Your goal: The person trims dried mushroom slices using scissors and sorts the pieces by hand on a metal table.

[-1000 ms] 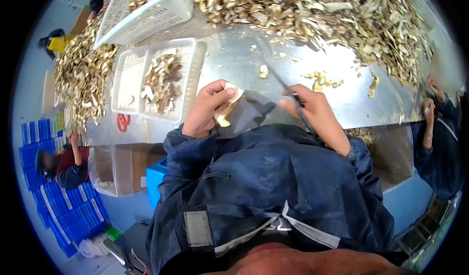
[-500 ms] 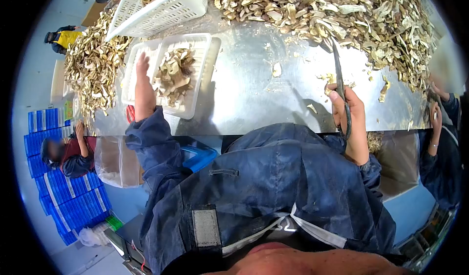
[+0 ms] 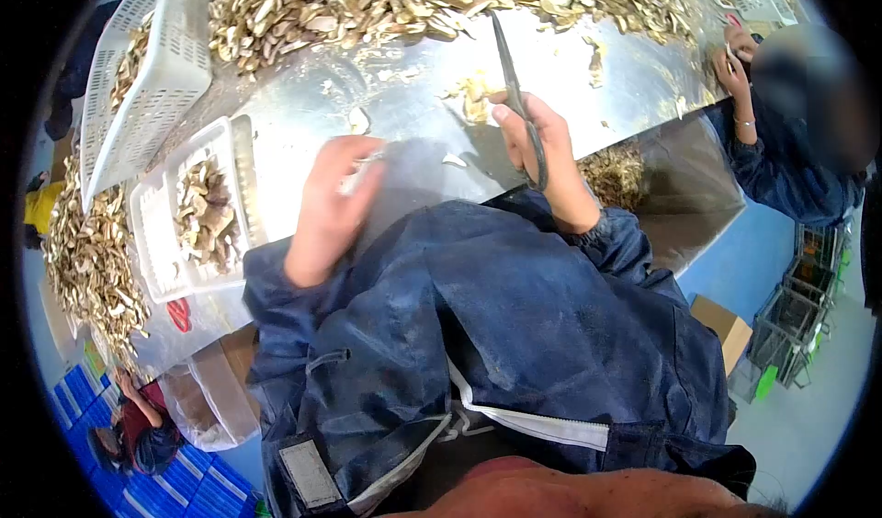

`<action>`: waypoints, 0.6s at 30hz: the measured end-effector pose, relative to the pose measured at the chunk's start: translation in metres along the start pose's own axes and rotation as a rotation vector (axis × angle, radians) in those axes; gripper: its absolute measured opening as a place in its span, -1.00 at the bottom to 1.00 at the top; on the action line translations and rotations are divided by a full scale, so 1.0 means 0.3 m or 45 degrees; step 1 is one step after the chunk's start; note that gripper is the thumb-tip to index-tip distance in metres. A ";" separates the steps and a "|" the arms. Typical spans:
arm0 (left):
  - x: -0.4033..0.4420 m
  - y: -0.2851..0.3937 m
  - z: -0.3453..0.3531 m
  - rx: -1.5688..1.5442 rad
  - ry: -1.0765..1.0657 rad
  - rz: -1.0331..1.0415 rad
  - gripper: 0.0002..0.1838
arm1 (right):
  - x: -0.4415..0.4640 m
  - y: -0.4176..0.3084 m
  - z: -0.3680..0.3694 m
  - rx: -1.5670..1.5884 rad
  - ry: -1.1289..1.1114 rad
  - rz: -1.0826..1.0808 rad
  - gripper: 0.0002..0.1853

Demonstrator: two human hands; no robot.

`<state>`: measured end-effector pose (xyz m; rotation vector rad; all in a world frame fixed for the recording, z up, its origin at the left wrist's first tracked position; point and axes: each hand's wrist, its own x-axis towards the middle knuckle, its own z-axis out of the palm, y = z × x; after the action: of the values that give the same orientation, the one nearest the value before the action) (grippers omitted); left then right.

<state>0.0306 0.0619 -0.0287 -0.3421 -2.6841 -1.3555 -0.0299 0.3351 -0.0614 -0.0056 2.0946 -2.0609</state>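
Observation:
My right hand (image 3: 537, 141) is closed round the dark handles of a pair of scissors (image 3: 508, 68), whose blades point away toward the heap. Small yellowish crumbs (image 3: 476, 95) lie near the blades. Over the metal table, my left hand (image 3: 335, 201) is smeared by motion. Its fingers are curved, and something whitish shows between them, but I cannot make out whether it is a held piece or the table. One pale dried mushroom slice (image 3: 358, 120) lies just beyond this hand; a smaller whitish piece (image 3: 454, 159) lies between my hands.
A divided white tray (image 3: 241, 173) with mushroom slices (image 3: 207, 210) stands left, near red handles (image 3: 179, 314). Beyond are a white perforated basket (image 3: 179, 49) and a big heap of dried mushroom slices (image 3: 367, 8). People work at right (image 3: 799, 159) and lower left (image 3: 142, 426).
My left hand has left its place over the tray and moved right, its spread fingers now curved. My view has turned rightward. The scissors remain in my right hand.

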 end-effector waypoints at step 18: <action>0.105 -0.172 0.066 0.266 0.369 -0.222 -0.87 | -0.051 -0.013 -0.018 -0.758 -0.363 -0.189 -0.55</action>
<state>-0.0129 0.0528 -0.0744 0.1038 -2.6215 -1.0520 -0.0161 0.3425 -0.0554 -0.5205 2.4749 -1.3213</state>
